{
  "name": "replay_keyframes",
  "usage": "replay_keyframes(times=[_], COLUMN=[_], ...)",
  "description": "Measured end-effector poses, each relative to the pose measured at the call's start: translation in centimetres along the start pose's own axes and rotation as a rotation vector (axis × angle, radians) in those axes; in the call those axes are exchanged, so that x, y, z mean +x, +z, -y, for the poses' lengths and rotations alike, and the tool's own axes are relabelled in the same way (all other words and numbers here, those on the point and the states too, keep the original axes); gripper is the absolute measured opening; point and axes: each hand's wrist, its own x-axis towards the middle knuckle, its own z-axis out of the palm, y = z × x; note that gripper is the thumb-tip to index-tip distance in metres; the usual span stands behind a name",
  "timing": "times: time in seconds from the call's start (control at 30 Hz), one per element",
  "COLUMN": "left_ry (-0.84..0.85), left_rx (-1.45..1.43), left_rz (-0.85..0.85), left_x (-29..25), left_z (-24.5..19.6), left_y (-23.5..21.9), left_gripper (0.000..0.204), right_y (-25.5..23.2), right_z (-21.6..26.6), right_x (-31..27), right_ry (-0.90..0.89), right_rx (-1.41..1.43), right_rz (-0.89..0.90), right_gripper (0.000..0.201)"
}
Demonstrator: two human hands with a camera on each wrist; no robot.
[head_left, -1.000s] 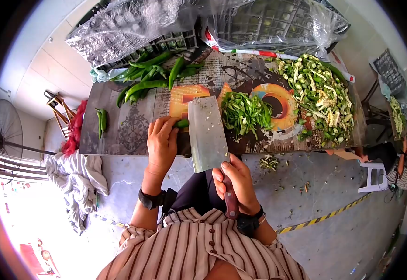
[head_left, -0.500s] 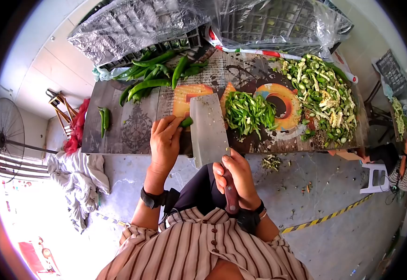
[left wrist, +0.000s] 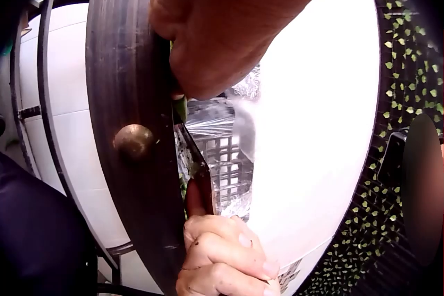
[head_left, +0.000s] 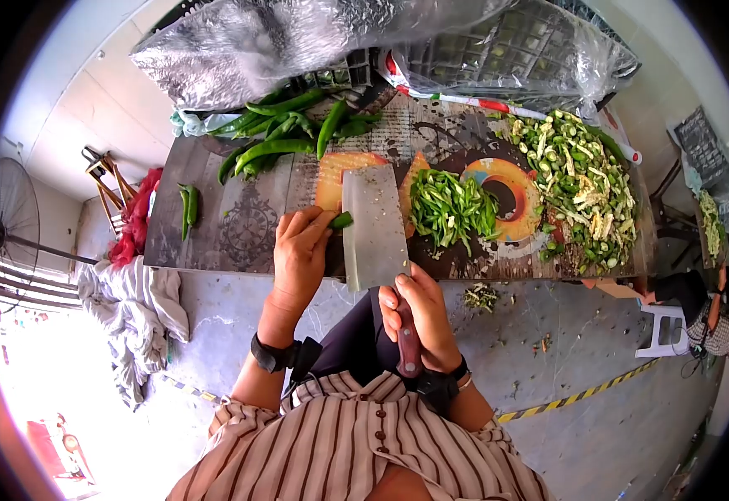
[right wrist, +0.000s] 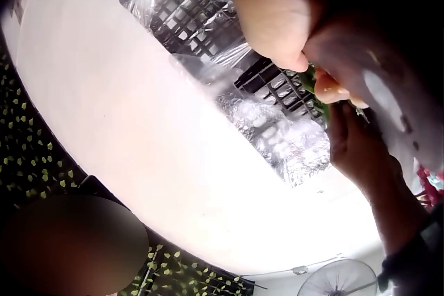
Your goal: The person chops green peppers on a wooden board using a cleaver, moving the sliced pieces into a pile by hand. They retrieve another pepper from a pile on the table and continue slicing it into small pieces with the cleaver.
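1. My left hand point(head_left: 299, 250) is at the near edge of a wooden table point(head_left: 289, 182), fingers held close together, pinching a green pepper point(head_left: 341, 220) whose end pokes out to the right.
2. My right hand point(head_left: 425, 311) is curled round the dark red handle point(head_left: 409, 338) of a cleaver point(head_left: 374, 225); its broad, speckled blade lies beside that pepper end. I cannot tell whether they touch.
3. Just right of the blade sits a pile of green pepper strips point(head_left: 452, 207); at the table's right is a larger heap of chopped pieces point(head_left: 586, 188).
4. Whole green peppers point(head_left: 274, 149) lie together at the back left, with two small peppers point(head_left: 188, 209) near the left edge.
5. Behind, clear plastic point(head_left: 506, 58) covers black crates.
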Motion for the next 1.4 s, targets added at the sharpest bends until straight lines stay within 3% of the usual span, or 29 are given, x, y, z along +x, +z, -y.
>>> replay_keyframes(times=[0.2,0.4,0.53,0.6,1.4], left_ry=[0.003,-0.105,-0.128,-0.229,-0.146], left_rx=[-0.044,0.088,0.001,-0.093,-0.104], left_rz=[-0.027,-0.082,-0.086,-0.055,-0.094], left_x=[-0.1,-0.4,-0.5,-0.7,-0.3], left_z=[-0.3,0.0,0.9,0.7,1.5], left_y=[-0.3,-2.7,-2.9,-2.5,-2.1], left_gripper=[0.029,0.028,0.019,0.017,0.01], right_y=[0.1,0.2,0.5,0.7,1.9], right_z=[-0.3,-0.1,0.2,0.3,-0.1], right_x=[-0.1,-0.1,-0.2,-0.2,0.3], right_ry=[-0.013,0.002,0.012,0.011,-0.018], right_rx=[0.007,0.021,0.011,0.029,-0.087], right_rz=[-0.009,-0.026,-0.042,-0.057,-0.077], right_gripper=[0.018,0.016,0.015,0.016,0.016])
